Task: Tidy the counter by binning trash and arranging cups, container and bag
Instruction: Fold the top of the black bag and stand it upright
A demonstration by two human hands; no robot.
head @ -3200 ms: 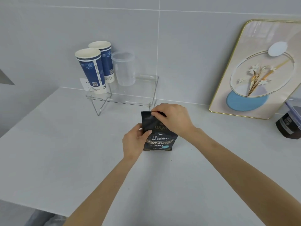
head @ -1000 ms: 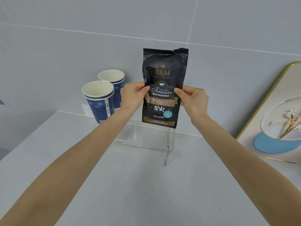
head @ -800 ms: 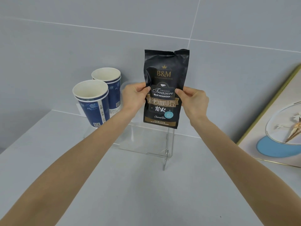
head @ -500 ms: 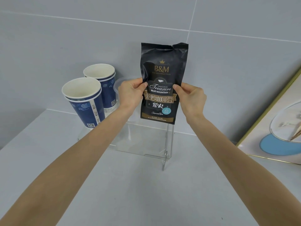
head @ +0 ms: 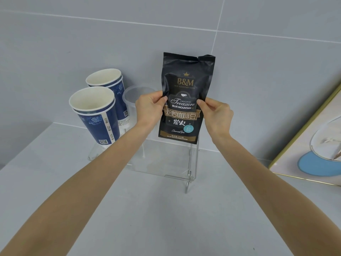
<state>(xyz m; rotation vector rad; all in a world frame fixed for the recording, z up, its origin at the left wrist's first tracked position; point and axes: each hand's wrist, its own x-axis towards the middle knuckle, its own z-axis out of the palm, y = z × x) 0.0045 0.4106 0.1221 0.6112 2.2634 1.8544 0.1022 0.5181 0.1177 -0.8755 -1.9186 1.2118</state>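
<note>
Coffee bag (head: 186, 100) stands upright above the clear rack (head: 166, 163), perhaps touching it; I see my left hand (head: 150, 109) and right hand (head: 217, 115) pinching its sides, beside 2 cup stacks (head: 96, 115).

The scene was evenly and brightly lit by soft, diffuse light that seemed to fall from above and in front, leaving no hard shadows; only faint grey shading lay on the counter (head: 166, 218) beneath the clear rack (head: 171, 163). A soft sheen showed on the matte black coffee bag (head: 186, 84), whose print stayed sharp and readable. Small glints caught the rack's edges. The wide-angle lens bent the wall tile lines (head: 110, 20) and stretched both forearms toward the lower corners. Focus held well throughout, with slight softness at the far edges.
</note>
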